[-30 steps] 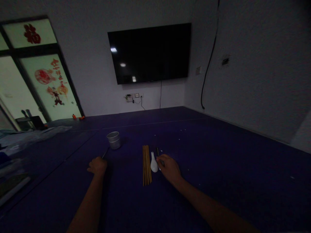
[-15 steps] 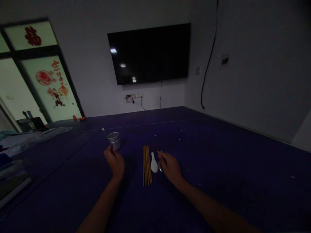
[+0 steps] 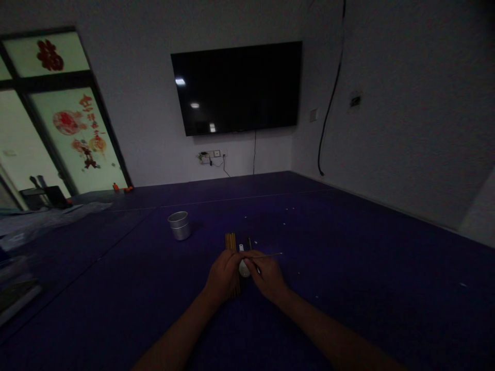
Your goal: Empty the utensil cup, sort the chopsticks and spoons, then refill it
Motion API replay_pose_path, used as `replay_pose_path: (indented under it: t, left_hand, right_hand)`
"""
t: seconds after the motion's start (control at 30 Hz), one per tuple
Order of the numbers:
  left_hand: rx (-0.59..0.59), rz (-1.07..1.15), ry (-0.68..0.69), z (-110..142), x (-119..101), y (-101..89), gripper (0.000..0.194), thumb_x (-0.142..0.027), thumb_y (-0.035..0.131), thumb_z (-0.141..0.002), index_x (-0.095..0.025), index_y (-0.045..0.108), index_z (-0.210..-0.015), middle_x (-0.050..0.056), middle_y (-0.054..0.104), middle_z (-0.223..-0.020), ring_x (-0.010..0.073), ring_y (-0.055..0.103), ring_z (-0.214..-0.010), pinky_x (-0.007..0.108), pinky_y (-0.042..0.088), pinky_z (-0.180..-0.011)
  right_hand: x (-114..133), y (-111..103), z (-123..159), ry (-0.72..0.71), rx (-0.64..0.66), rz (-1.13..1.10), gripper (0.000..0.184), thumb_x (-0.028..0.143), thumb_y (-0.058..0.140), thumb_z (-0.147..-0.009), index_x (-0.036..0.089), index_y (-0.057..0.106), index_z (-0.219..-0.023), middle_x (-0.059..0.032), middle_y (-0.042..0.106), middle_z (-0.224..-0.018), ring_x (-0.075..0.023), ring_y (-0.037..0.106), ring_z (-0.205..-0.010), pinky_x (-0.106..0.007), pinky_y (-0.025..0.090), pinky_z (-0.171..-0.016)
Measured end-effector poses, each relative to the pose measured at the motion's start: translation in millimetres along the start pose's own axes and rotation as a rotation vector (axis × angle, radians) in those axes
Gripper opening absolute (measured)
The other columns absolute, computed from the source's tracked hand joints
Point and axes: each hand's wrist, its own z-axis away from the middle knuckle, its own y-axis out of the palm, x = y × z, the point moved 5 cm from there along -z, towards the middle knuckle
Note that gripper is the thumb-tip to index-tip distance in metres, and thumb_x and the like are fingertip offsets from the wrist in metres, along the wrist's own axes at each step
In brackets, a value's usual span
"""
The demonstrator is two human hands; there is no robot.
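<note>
My left hand (image 3: 222,275) is closed on a thin, stick-like utensil (image 3: 274,255), which points right across my right hand; its kind is too dim to tell. Below that hand lies a row of wooden chopsticks (image 3: 231,240), partly covered. A white soup spoon (image 3: 244,269) rests between my hands, its handle pointing away from me. Just right of it is a dark-handled metal spoon (image 3: 249,240), mostly hidden under my right hand (image 3: 270,278), whose fingers are closed around it. My two hands nearly touch at the fingertips. Farther left stands a silver metal cup (image 3: 180,226), upright.
All this lies on a dark blue-purple surface (image 3: 328,309) with small white scraps scattered on it. A clear plastic sheet (image 3: 58,221) and a tray-like item (image 3: 17,304) are at the left. A television (image 3: 237,90) hangs on the wall, and a cable (image 3: 330,118) dangles right of it.
My left hand has moved right from beside the cup to over the chopsticks, carrying the thin utensil, which now points right. My right hand has stayed near the metal spoon.
</note>
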Motion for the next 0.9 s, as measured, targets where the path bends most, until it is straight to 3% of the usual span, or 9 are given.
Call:
replay_pose_path:
  t: [0.17, 0.4, 0.53, 0.73, 0.9]
  left_hand:
    - [0.005, -0.047, 0.029, -0.9, -3.5, 1.4, 0.023, -0.017, 0.037, -0.092, -0.017, 0.053, -0.109, 0.006, 0.061, -0.085, 0.0148, 0.058, -0.079, 0.026, 0.049, -0.069]
    - [0.049, -0.143, 0.012, -5.1, -3.7, -4.6, 0.03, -0.036, 0.052, -0.086, -0.017, 0.055, -0.109, 0.007, 0.064, -0.084, 0.0198, 0.059, -0.083, 0.034, 0.045, -0.074]
    - [0.105, -0.128, 0.03, -6.1, -4.0, -3.8, 0.026, -0.038, 0.052, -0.087, -0.017, 0.057, -0.102, 0.007, 0.064, -0.083, 0.0189, 0.059, -0.079, 0.034, 0.044, -0.073]
    - [0.088, -0.172, 0.083, -3.7, -4.9, -2.1, 0.029, -0.043, 0.054, -0.085, -0.017, 0.06, -0.095, 0.006, 0.064, -0.075, 0.0176, 0.058, -0.071, 0.033, 0.043, -0.069]
    - [0.037, -0.195, 0.086, -2.6, -4.0, -5.6, 0.026, -0.04, 0.057, -0.082, -0.017, 0.06, -0.093, 0.005, 0.065, -0.073, 0.0164, 0.058, -0.067, 0.033, 0.042, -0.067]
  right_hand:
    - [-5.6, -0.5, 0.9, 0.041, -0.041, -0.026, 0.037, 0.037, 0.035, -0.094, 0.019, 0.067, -0.09, -0.0081, 0.07, -0.089, -0.0184, 0.065, -0.085, -0.032, 0.049, -0.079]
    - [-13.5, -14.8, 0.1, 0.325, -0.227, -0.07, 0.048, 0.051, 0.028, -0.092, 0.02, 0.06, -0.075, -0.002, 0.062, -0.063, -0.0145, 0.056, -0.058, -0.025, 0.043, -0.057]
    - [-16.8, -17.8, -2.0, 0.387, -0.274, -0.099, 0.049, 0.054, 0.028, -0.091, 0.021, 0.054, -0.067, -0.0006, 0.058, -0.058, -0.0139, 0.053, -0.054, -0.023, 0.04, -0.053]
    - [-22.1, -12.4, -3.1, 0.382, -0.226, -0.15, 0.046, 0.05, 0.031, -0.091, 0.02, 0.056, -0.068, -0.0009, 0.06, -0.06, -0.0147, 0.056, -0.057, -0.024, 0.042, -0.056]
    - [-22.7, 3.7, -2.0, 0.339, -0.072, -0.308, 0.032, 0.043, 0.043, -0.089, 0.019, 0.064, -0.093, -0.0026, 0.066, -0.075, -0.0161, 0.061, -0.068, -0.026, 0.047, -0.062]
